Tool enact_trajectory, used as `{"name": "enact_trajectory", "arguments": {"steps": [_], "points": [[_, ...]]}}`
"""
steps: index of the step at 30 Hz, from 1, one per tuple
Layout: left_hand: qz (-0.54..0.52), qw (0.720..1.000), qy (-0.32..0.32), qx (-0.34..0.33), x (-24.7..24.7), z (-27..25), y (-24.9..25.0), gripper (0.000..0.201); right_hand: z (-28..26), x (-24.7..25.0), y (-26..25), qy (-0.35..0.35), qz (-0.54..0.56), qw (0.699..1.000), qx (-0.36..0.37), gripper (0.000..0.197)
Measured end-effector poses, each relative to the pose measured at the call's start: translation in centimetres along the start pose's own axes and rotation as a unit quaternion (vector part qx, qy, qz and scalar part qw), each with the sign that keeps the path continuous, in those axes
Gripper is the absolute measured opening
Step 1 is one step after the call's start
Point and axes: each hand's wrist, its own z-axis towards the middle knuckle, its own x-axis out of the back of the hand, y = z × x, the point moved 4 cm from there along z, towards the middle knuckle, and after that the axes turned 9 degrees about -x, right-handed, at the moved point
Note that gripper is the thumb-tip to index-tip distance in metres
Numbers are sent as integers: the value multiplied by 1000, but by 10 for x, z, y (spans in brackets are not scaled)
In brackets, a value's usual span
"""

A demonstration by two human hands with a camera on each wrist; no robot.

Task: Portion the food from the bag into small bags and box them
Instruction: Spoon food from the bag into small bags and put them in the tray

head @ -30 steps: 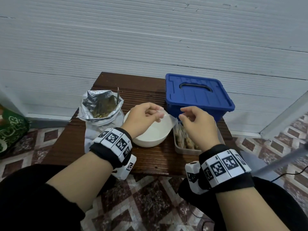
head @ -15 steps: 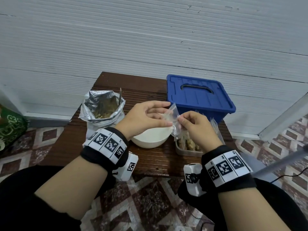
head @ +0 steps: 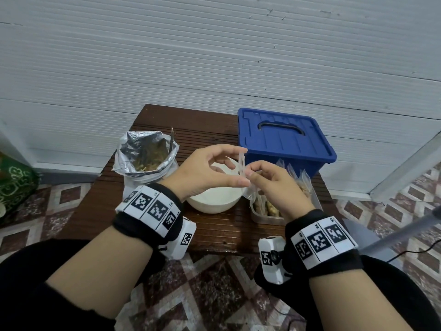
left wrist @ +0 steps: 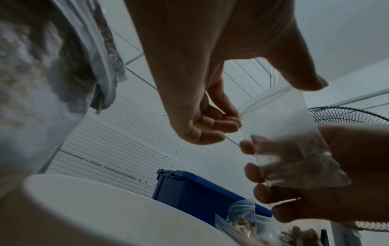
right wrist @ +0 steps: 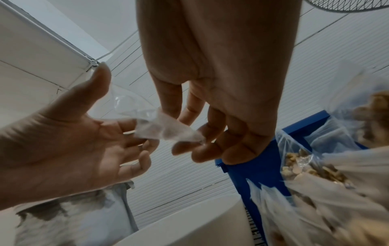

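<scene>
At the centre of the frame, above the white bowl (head: 214, 199), both the left hand (head: 205, 173) and the right hand (head: 276, 187) pinch one small clear bag (head: 242, 166) between fingertips.

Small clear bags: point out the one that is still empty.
The small bag pinched between both hands over the white bowl; the others stand filled in the clear tray.

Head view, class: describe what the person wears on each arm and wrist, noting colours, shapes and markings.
Each wrist carries a black band faced with white panels printed with square black-and-white codes: left wristband, right wristband. A small white box-shaped wrist camera with its own code sits under each wrist. Black sleeves cover the upper forearms.
</scene>
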Motion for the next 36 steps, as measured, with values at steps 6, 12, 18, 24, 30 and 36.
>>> {"name": "enact_trajectory", "arguments": {"steps": [6,12,18,24,30,36], "points": [[55,997,34,-33,2,1,-4,62,-2,6,-8,99,59,993,8,27],[140,987,33,-70,1,0,-6,58,-7,5,-13,65,51,997,1,25],[187,976,49,-104,2,1,-6,53,-6,8,-11,107,64,992,8,22],[242,957,62,-148,0,1,-10,56,-10,3,-19,55,14,997,52,13],[256,955,63,-138,2,1,-13,52,-8,3,-17,64,8,996,64,12],[230,959,120,-112,13,1,1,57,-8,9,-18,118,88,988,50,27]]}}
